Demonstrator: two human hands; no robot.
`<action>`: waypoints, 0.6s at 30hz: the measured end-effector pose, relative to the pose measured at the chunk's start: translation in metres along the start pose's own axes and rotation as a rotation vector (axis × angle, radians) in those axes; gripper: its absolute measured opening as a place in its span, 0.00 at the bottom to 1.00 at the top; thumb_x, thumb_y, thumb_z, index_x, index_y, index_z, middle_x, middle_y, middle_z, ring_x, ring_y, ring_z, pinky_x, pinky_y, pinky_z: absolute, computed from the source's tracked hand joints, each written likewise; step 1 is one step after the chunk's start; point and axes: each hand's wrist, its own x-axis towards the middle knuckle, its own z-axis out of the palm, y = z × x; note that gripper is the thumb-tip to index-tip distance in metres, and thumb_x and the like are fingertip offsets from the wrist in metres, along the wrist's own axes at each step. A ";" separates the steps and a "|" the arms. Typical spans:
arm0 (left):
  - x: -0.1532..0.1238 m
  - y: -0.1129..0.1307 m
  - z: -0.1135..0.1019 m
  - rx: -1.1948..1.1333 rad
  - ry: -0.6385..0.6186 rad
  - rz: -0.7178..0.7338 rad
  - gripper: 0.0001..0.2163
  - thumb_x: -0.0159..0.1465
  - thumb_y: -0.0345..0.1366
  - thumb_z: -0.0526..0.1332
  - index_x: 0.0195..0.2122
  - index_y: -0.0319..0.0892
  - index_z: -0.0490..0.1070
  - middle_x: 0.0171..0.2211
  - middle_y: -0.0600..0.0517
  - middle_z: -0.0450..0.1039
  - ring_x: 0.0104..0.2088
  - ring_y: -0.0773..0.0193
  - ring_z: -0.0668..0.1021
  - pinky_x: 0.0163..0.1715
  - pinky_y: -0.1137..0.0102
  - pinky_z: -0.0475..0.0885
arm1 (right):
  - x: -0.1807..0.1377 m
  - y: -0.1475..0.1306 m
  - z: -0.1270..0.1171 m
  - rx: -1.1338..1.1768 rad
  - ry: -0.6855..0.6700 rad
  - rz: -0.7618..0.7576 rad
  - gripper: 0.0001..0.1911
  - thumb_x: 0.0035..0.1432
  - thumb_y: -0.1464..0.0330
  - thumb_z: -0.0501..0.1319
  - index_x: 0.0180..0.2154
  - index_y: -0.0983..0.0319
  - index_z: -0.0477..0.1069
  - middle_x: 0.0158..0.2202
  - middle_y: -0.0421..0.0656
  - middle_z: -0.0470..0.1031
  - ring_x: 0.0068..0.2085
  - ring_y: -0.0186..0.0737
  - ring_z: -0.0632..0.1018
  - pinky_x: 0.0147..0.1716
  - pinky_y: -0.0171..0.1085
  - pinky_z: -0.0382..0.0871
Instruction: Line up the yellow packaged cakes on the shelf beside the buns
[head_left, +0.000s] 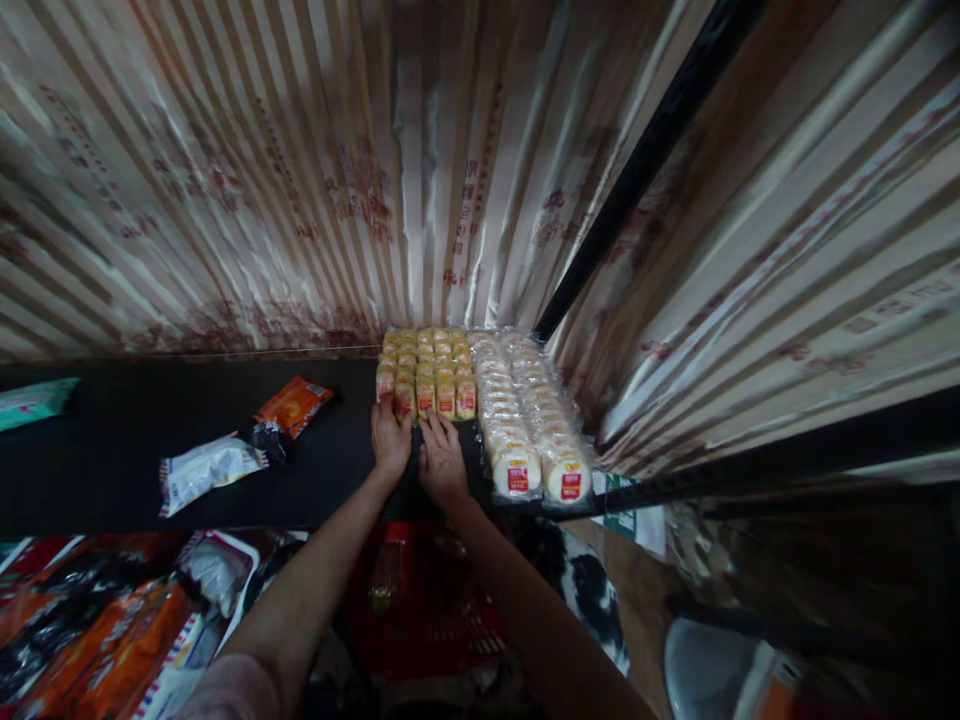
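Small yellow packaged cakes [425, 372] stand in tight rows at the back of a black shelf [322, 465]. My left hand [391, 440] touches the front of the leftmost cakes with its fingertips, the fingers reaching forward and slightly apart. Close beside it, my right hand [444, 460] rests its spread fingers at the base of the front row. Neither hand visibly lifts a pack. To the right lie two long rows of round, pale cakes in clear wrappers [516, 470], with red labels on the front ones.
An orange and black packet [294, 408] and a white packet [210, 472] lie on the shelf to the left, with a green packet [37, 402] farther out. Below are orange packets [112, 650] and a red basket [427, 600]. A black post [622, 200] slants before the curtain [300, 180].
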 end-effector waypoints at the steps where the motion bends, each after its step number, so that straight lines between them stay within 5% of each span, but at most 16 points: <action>1: -0.001 -0.001 0.000 -0.014 0.004 -0.003 0.18 0.59 0.34 0.58 0.51 0.37 0.62 0.44 0.44 0.67 0.48 0.57 0.71 0.49 0.63 0.67 | 0.000 0.000 0.000 0.006 0.009 -0.005 0.27 0.54 0.77 0.48 0.56 0.71 0.62 0.61 0.53 0.58 0.62 0.48 0.54 0.58 0.49 0.57; 11: -0.037 0.004 -0.019 0.056 0.028 0.035 0.12 0.61 0.30 0.51 0.44 0.38 0.67 0.44 0.44 0.67 0.49 0.58 0.69 0.52 0.64 0.64 | -0.017 -0.007 -0.007 0.119 0.067 -0.029 0.24 0.54 0.77 0.48 0.52 0.68 0.67 0.60 0.50 0.61 0.59 0.44 0.59 0.57 0.45 0.59; 18: -0.090 0.008 -0.023 0.019 -0.121 0.122 0.12 0.58 0.25 0.48 0.32 0.43 0.69 0.34 0.49 0.70 0.40 0.62 0.71 0.45 0.69 0.67 | -0.050 -0.012 -0.012 0.226 0.085 -0.001 0.23 0.56 0.76 0.45 0.50 0.66 0.68 0.51 0.49 0.71 0.52 0.39 0.70 0.53 0.41 0.64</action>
